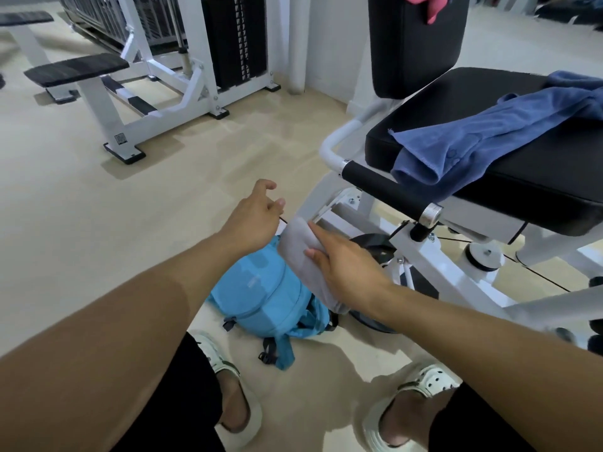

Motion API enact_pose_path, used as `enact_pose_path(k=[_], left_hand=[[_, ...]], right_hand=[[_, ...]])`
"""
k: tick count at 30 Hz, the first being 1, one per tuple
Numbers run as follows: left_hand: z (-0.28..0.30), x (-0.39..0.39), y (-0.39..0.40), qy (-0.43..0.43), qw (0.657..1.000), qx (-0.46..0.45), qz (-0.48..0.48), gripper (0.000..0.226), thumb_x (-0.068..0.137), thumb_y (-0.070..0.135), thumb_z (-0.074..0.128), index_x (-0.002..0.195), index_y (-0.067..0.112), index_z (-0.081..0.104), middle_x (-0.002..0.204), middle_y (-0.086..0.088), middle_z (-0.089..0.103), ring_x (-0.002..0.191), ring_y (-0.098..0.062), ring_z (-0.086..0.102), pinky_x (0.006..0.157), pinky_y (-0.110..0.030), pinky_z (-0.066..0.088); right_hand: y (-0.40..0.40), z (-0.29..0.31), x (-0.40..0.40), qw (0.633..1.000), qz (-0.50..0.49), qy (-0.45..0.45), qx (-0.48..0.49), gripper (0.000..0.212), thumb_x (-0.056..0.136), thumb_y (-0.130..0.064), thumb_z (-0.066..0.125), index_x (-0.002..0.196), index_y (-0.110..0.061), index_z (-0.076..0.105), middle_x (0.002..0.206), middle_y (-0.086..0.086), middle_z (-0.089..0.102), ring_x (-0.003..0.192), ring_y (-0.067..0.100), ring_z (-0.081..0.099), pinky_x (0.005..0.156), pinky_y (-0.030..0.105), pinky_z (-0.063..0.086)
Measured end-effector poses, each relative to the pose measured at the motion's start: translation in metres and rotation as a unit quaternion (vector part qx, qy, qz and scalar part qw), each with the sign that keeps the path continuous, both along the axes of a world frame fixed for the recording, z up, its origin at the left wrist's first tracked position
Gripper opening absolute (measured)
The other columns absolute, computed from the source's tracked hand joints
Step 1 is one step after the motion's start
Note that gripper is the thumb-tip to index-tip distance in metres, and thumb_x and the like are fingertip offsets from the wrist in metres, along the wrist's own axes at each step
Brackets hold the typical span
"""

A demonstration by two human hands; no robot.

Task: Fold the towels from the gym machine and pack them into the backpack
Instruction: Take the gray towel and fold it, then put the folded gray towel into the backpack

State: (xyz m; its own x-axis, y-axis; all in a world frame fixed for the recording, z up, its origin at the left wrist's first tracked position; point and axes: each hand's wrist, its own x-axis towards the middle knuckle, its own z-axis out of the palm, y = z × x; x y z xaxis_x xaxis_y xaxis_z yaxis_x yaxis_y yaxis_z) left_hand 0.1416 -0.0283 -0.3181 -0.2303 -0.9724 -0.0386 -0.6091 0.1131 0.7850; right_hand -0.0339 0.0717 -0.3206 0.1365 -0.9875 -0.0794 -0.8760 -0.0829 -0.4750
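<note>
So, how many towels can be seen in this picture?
3: grey towel held in the right hand, blue towel lying on the seat, pink towel over the backrest. Others may be hidden.

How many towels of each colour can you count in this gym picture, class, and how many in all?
Grey towel, folded, held in the right hand over the backpack: 1
Blue towel, draped on the machine seat: 1
Pink towel, on the backrest: 1
Total: 3
</note>
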Motion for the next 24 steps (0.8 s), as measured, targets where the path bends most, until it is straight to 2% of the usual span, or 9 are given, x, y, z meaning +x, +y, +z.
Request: enact_pose_path(k=[4, 7, 9, 11, 13, 15, 18, 22, 24], left_hand=[[-0.056, -0.002, 0.006, -0.114, 0.992, 0.043, -0.026, 0.043, 0.098, 0.024, 0.057, 0.136, 0.014, 0.039, 0.122, -0.005, 0.061, 0.099, -0.028, 0.06, 0.082, -0.037, 0.048], [-0.099, -0.002, 0.016, -0.187, 0.979, 0.063, -0.041, 0.035, 0.097, 0.022, 0.059, 0.124, 0.007, 0.043, 0.121, -0.015, 0.057, 0.099, -0.032, 0.057, 0.077, -0.035, 0.042], [-0.128, -0.005, 0.023, -0.258, 0.96, 0.074, -0.077, 0.034, 0.095, 0.021, 0.059, 0.124, 0.006, 0.049, 0.126, -0.016, 0.053, 0.113, -0.034, 0.053, 0.089, -0.039, 0.045], [-0.16, -0.014, 0.032, -0.342, 0.92, 0.097, -0.163, 0.034, 0.095, 0.023, 0.056, 0.126, 0.009, 0.057, 0.132, -0.012, 0.05, 0.126, -0.033, 0.045, 0.102, -0.041, 0.042], [-0.194, -0.021, 0.039, -0.406, 0.881, 0.139, -0.199, 0.042, 0.094, 0.029, 0.055, 0.135, 0.018, 0.057, 0.148, -0.01, 0.036, 0.137, -0.033, 0.031, 0.109, -0.044, 0.038], [-0.224, -0.027, 0.042, -0.433, 0.861, 0.183, -0.195, 0.053, 0.095, 0.034, 0.056, 0.146, 0.026, 0.046, 0.162, -0.011, 0.009, 0.147, -0.036, 0.014, 0.115, -0.051, 0.032], [-0.249, -0.035, 0.044, -0.48, 0.832, 0.177, -0.217, 0.067, 0.098, 0.038, 0.056, 0.157, 0.033, 0.025, 0.166, -0.013, -0.021, 0.153, -0.04, -0.012, 0.122, -0.059, 0.013], [-0.282, -0.021, 0.047, -0.493, 0.844, 0.13, -0.164, 0.093, 0.094, 0.038, 0.059, 0.161, 0.025, -0.005, 0.164, -0.014, -0.027, 0.153, -0.038, -0.016, 0.122, -0.059, 0.008], [-0.298, -0.007, 0.043, -0.523, 0.832, 0.107, -0.151, 0.101, 0.092, 0.044, 0.06, 0.16, 0.024, -0.012, 0.163, -0.014, -0.027, 0.153, -0.038, -0.013, 0.12, -0.059, 0.011]], right_hand=[[-0.01, -0.038, -0.006, 0.995, -0.031, 0.065, 0.068, 0.053, 0.109, -0.039, 0.03, 0.159, -0.029, 0.016, 0.152, 0.011, 0.044, 0.128, 0.034, 0.052, 0.103, 0.045, 0.044], [-0.019, -0.061, -0.012, 0.989, -0.046, 0.104, 0.094, 0.056, 0.109, -0.036, 0.032, 0.16, -0.029, 0.01, 0.158, 0.008, 0.036, 0.128, 0.036, 0.054, 0.103, 0.047, 0.046], [-0.028, -0.074, -0.013, 0.985, -0.048, 0.129, 0.101, 0.061, 0.108, -0.03, 0.038, 0.161, -0.027, 0.007, 0.159, 0.008, 0.033, 0.124, 0.036, 0.057, 0.099, 0.047, 0.049], [-0.035, -0.087, -0.014, 0.982, -0.058, 0.145, 0.108, 0.068, 0.106, -0.024, 0.044, 0.161, -0.025, 0.005, 0.157, 0.009, 0.034, 0.119, 0.035, 0.06, 0.092, 0.044, 0.05], [-0.039, -0.1, -0.013, 0.979, -0.072, 0.145, 0.127, 0.072, 0.105, -0.023, 0.049, 0.161, -0.026, 0.004, 0.153, 0.012, 0.037, 0.118, 0.036, 0.06, 0.089, 0.044, 0.05], [-0.042, -0.117, -0.012, 0.976, -0.07, 0.149, 0.14, 0.078, 0.102, -0.02, 0.056, 0.16, -0.028, 0.004, 0.152, 0.012, 0.037, 0.119, 0.036, 0.06, 0.091, 0.046, 0.051], [-0.053, -0.141, -0.01, 0.977, -0.079, 0.114, 0.163, 0.068, 0.106, -0.023, 0.046, 0.16, -0.027, 0.005, 0.154, 0.012, 0.037, 0.124, 0.038, 0.056, 0.097, 0.048, 0.048], [-0.061, -0.167, -0.008, 0.97, -0.087, 0.114, 0.195, 0.059, 0.109, -0.03, 0.034, 0.161, -0.029, 0.005, 0.153, 0.012, 0.037, 0.129, 0.039, 0.052, 0.103, 0.049, 0.041], [-0.064, -0.182, -0.007, 0.969, -0.104, 0.098, 0.201, 0.055, 0.11, -0.032, 0.029, 0.161, -0.028, 0.009, 0.15, 0.013, 0.04, 0.129, 0.038, 0.052, 0.102, 0.048, 0.04]])
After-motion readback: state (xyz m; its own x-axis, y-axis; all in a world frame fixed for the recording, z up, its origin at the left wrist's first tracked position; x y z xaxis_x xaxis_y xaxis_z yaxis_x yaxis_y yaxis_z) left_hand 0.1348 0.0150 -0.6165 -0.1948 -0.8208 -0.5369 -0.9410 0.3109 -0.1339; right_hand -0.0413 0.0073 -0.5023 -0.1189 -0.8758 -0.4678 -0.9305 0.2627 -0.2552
